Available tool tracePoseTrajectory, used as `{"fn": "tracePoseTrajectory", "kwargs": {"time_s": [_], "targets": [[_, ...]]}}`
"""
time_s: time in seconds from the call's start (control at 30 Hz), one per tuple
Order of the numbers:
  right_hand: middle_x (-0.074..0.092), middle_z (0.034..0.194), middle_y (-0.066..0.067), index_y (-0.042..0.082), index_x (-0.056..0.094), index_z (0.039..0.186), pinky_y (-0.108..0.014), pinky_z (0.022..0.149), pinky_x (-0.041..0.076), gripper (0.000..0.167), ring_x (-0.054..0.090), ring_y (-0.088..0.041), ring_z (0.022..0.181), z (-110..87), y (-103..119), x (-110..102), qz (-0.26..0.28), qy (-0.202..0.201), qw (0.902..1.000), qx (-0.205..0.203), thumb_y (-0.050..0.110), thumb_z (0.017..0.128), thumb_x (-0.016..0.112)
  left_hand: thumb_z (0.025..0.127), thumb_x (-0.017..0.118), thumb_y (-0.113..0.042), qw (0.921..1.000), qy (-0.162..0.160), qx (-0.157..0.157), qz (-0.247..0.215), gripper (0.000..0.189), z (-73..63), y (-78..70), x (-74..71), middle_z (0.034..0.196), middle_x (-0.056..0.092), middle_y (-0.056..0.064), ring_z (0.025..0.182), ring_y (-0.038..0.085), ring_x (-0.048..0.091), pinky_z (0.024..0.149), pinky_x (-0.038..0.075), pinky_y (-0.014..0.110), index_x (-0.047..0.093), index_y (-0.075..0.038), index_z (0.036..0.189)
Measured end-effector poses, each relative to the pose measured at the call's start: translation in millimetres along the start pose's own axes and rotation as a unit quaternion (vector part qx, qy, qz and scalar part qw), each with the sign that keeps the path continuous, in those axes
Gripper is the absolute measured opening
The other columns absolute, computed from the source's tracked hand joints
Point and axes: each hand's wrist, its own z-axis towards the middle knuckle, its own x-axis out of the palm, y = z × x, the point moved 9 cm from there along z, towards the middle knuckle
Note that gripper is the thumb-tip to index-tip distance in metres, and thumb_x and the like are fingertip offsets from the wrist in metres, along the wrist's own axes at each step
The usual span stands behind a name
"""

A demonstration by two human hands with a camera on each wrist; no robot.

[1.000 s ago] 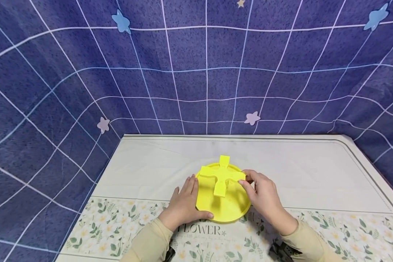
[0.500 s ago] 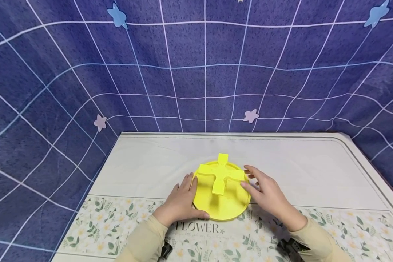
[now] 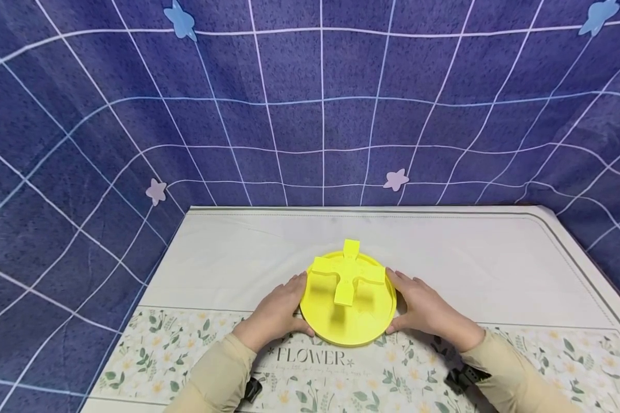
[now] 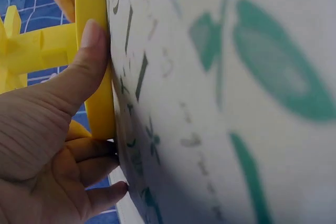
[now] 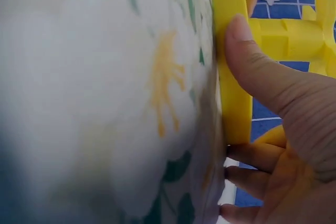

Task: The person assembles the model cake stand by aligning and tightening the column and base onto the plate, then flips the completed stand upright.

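A yellow round base lies flat on the table in the head view. Above it a yellow four-armed cross stands raised on a short post, seen from the side in the right wrist view. My left hand holds the base's left rim, thumb toward the front and fingers toward the back. On the opposite rim my right hand holds it in the same way. Both wrist views show a thumb pressed on the rim and fingers bent around its far side. Neither hand is on the cross.
The white tabletop carries a flower-print band along its front, with the word FLOWER below the base. A blue grid-patterned curtain with stars hangs behind and at both sides.
My right hand has left the cross's right arm and moved down to the base's right rim. My left thumb has shifted from the base's front edge to its left side.
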Motion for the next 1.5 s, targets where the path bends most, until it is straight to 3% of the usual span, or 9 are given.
{"fn": "tracePoseTrajectory", "kwargs": {"time_s": [0.2, 0.37, 0.57, 0.73, 0.9, 0.97, 1.07, 1.3, 1.5], "targets": [[0.044, 0.146, -0.022, -0.007, 0.032, 0.148, -0.062, 0.108, 0.027, 0.126, 0.042, -0.043, 0.132, -1.9, -2.6, -3.2, 0.032, -0.019, 0.9993, 0.000, 0.055, 0.054, 0.088, 0.064, 0.085, -0.048, 0.9997, -0.007, 0.008, -0.022, 0.122, -0.8, 1.0, 1.3, 0.157, 0.026, 0.018, 0.143, 0.034, 0.027, 0.114, 0.025, 0.047, 0.018, 0.001, 0.154], [0.043, 0.147, -0.020, -0.004, 0.034, 0.149, -0.057, 0.106, 0.034, 0.113, 0.042, -0.043, 0.132, -7.7, -9.7, -10.5, 0.124, -0.037, 0.9915, 0.010, 0.050, 0.064, 0.086, 0.068, 0.084, -0.049, 0.9933, -0.019, 0.002, -0.114, 0.121, -4.1, 7.3, -3.7, 0.157, 0.029, 0.012, 0.141, 0.030, 0.033, 0.113, 0.028, 0.045, 0.015, -0.004, 0.156], [0.047, 0.143, -0.024, -0.008, 0.039, 0.144, -0.055, 0.102, 0.037, 0.074, 0.043, -0.044, 0.131, -14.4, -8.6, -24.4, 0.279, -0.090, 0.9558, -0.017, 0.020, 0.086, 0.076, 0.081, 0.073, -0.045, 0.9655, -0.050, -0.011, -0.255, 0.097, -8.5, 9.8, -12.8, 0.155, 0.033, 0.014, 0.142, 0.031, 0.031, 0.113, 0.026, 0.047, 0.024, -0.003, 0.154], [0.052, 0.136, -0.028, -0.011, 0.045, 0.139, -0.028, 0.093, 0.049, 0.055, 0.056, -0.031, 0.122, -20.7, -3.9, -30.6, 0.343, -0.144, 0.9282, 0.010, 0.016, 0.095, 0.064, 0.088, 0.068, -0.039, 0.9415, -0.098, -0.042, -0.320, 0.078, -16.1, 11.2, -19.1, 0.151, 0.040, 0.013, 0.137, 0.032, 0.040, 0.109, 0.032, 0.048, 0.036, -0.005, 0.150], [0.055, 0.133, -0.028, -0.008, 0.048, 0.138, -0.017, 0.088, 0.048, 0.048, 0.058, -0.004, 0.114, -28.3, 6.3, -34.9, 0.338, -0.176, 0.9243, 0.022, 0.013, 0.097, 0.061, 0.096, 0.063, -0.022, 0.9439, -0.162, -0.037, -0.286, 0.055, -23.4, 6.3, -31.3, 0.141, 0.053, 0.011, 0.115, 0.027, 0.061, 0.085, 0.054, 0.033, 0.044, -0.008, 0.146], [0.054, 0.134, -0.026, -0.005, 0.047, 0.141, -0.017, 0.089, 0.047, 0.049, 0.057, -0.006, 0.117, -31.4, 11.0, -37.0, 0.326, -0.185, 0.9271, 0.008, 0.010, 0.096, 0.061, 0.098, 0.059, -0.013, 0.9483, -0.199, -0.026, -0.246, 0.047, -26.2, 2.4, -38.8, 0.133, 0.059, 0.012, 0.101, 0.024, 0.068, 0.072, 0.055, 0.025, 0.049, -0.007, 0.143], [0.056, 0.134, -0.021, 0.001, 0.046, 0.144, -0.017, 0.087, 0.048, 0.052, 0.057, -0.010, 0.117, -35.7, 17.5, -42.0, 0.287, -0.215, 0.9332, -0.022, 0.003, 0.094, 0.062, 0.098, 0.059, -0.010, 0.9501, -0.255, -0.006, -0.180, 0.041, -30.9, -4.5, -50.5, 0.123, 0.066, 0.011, 0.088, 0.019, 0.071, 0.073, 0.055, 0.022, 0.055, -0.007, 0.138], [0.067, 0.118, -0.014, 0.008, 0.063, 0.131, -0.010, 0.061, 0.049, 0.052, 0.067, -0.004, 0.077, -48.5, 28.2, -58.5, 0.132, -0.345, 0.9269, -0.068, -0.008, 0.083, 0.070, 0.091, 0.066, -0.014, 0.9414, -0.311, 0.039, -0.124, 0.037, -36.4, -13.9, -60.5, 0.112, 0.071, 0.007, 0.087, 0.012, 0.071, 0.071, 0.056, 0.022, 0.064, -0.010, 0.129], [0.073, 0.108, -0.009, 0.007, 0.071, 0.119, -0.007, 0.068, 0.048, 0.044, 0.067, -0.001, 0.087, -50.6, 31.3, -67.6, 0.098, -0.388, 0.9132, -0.077, -0.008, 0.078, 0.074, 0.088, 0.070, -0.015, 0.9290, -0.349, 0.074, -0.098, 0.024, -38.5, -18.2, -67.8, 0.095, 0.075, -0.006, 0.049, -0.003, 0.044, 0.046, 0.039, 0.014, 0.071, -0.021, 0.112]]}}
